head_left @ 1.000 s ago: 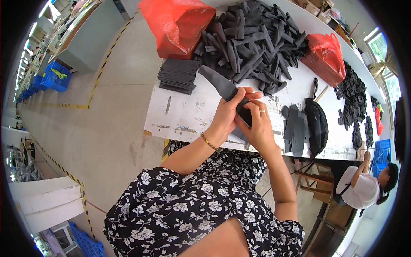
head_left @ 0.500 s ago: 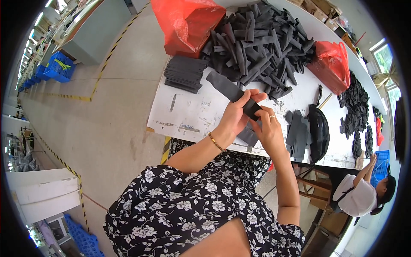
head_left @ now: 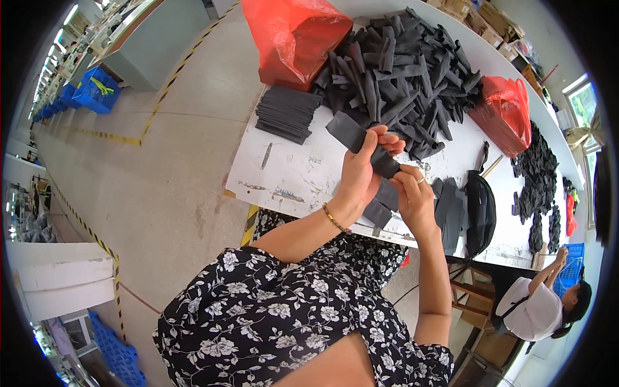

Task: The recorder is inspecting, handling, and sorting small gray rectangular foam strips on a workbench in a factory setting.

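A dark grey fabric strip (head_left: 346, 132) slants across the near part of the white table, held up between both hands. My left hand (head_left: 362, 173) has its thumb on top of the strip and its fingers curled beneath. At the strip's near right end, my right hand (head_left: 416, 201) pinches it between thumb and fingers. Under my hands, more dark fabric pieces (head_left: 378, 213) lie at the table edge, partly hidden. A neat stack of dark strips (head_left: 288, 115) lies to the left, and a large loose heap of strips (head_left: 403, 77) spreads beyond my hands.
Red plastic bags (head_left: 293, 45) stand left and right of the heap on the white table (head_left: 258, 174). To the right lie flat grey pieces (head_left: 449, 209), a black pouch (head_left: 479, 216) and another dark heap (head_left: 536, 174). Another person (head_left: 538, 306) works at the far right.
Both hands have shifted slightly right, and the strip shows a shorter length beyond my left hand. My right hand still pinches the near end. The view has moved a little.
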A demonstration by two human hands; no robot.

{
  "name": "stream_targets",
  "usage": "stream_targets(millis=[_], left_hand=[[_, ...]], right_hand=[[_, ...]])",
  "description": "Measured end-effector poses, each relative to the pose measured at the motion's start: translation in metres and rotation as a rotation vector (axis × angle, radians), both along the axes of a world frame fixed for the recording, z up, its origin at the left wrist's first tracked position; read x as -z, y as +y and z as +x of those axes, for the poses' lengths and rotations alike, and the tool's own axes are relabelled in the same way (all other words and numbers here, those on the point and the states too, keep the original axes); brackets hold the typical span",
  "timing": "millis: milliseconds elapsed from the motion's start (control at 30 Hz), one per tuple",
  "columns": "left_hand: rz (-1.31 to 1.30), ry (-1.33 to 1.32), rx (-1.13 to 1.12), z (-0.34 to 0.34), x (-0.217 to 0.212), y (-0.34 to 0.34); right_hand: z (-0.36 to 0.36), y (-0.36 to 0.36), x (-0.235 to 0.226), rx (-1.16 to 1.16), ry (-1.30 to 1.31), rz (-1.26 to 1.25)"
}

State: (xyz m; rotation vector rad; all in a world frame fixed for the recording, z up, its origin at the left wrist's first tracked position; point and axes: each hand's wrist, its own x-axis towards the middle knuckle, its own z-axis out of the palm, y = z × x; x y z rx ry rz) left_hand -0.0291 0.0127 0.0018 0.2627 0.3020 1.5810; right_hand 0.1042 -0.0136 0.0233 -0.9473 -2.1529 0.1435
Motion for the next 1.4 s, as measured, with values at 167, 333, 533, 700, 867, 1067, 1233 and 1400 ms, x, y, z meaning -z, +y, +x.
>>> stream_targets(millis=[167,333,533,700,867,1067,1233,1400], left_hand=[[-0.003,0.018,-0.008,-0.001,0.001,-0.006],[-0.026,0.037,-0.006,-0.001,-0.003,-0.008],[-0.007,0.019,-0.008,0.001,0.001,-0.007],[-0.003,0.024,-0.004,0.001,0.001,-0.009],[-0.003,0.051,0.005,0.0,0.005,-0.009],[0.027,0.064,-0.018,-0.004,0.005,-0.001],[0.103,0.11,-0.017,-0.016,-0.002,0.002],[0.276,0.087,0.055,-0.019,0.001,0.008]], right_hand=[[-0.003,0.0,0.003,-0.013,0.036,-0.08],[-0.003,0.003,0.007,-0.009,0.083,-0.109],[-0.004,0.005,0.007,-0.01,0.089,-0.125],[-0.005,0.004,0.006,-0.012,0.094,-0.151],[-0.006,0.004,0.008,-0.018,0.106,-0.168],[-0.033,-0.007,0.02,0.201,0.622,-0.597],[-0.043,-0.016,0.029,0.283,0.885,-0.386],[-0.035,-0.007,0.004,0.21,1.135,-0.852]])
